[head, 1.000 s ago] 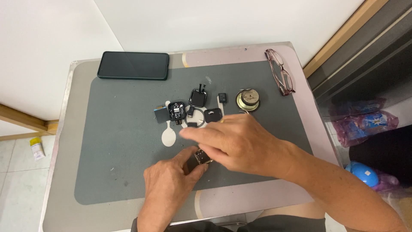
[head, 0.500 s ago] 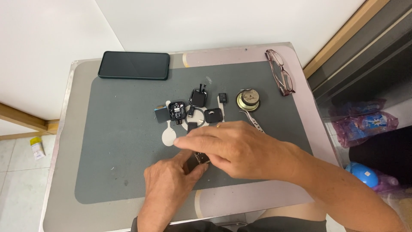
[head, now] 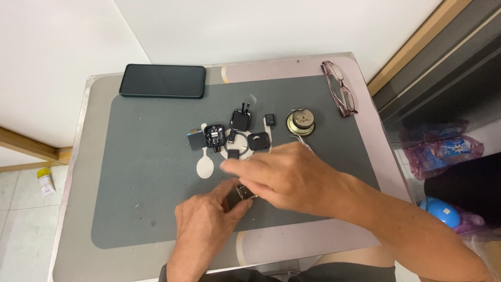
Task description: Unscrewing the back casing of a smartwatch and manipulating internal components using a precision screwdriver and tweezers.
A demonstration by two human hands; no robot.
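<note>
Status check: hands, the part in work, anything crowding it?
Left hand grips small dark part. Right hand over it, fingertips blurred. Loose black parts beyond, apart.

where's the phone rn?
Head view: the black phone lies flat at the table's far-left corner, just beyond the grey mat, left of the small black parts, away from both hands.

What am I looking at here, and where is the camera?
The camera sits on a person's head, looking down at their own two bare hands over a small table covered by a grey mat. The left hand pinches a small dark part; the right hand reaches across to it. On the mat lie small black parts, a round metal piece and a white spoon-shaped piece. A dark phone and glasses lie at the far edge.
</note>
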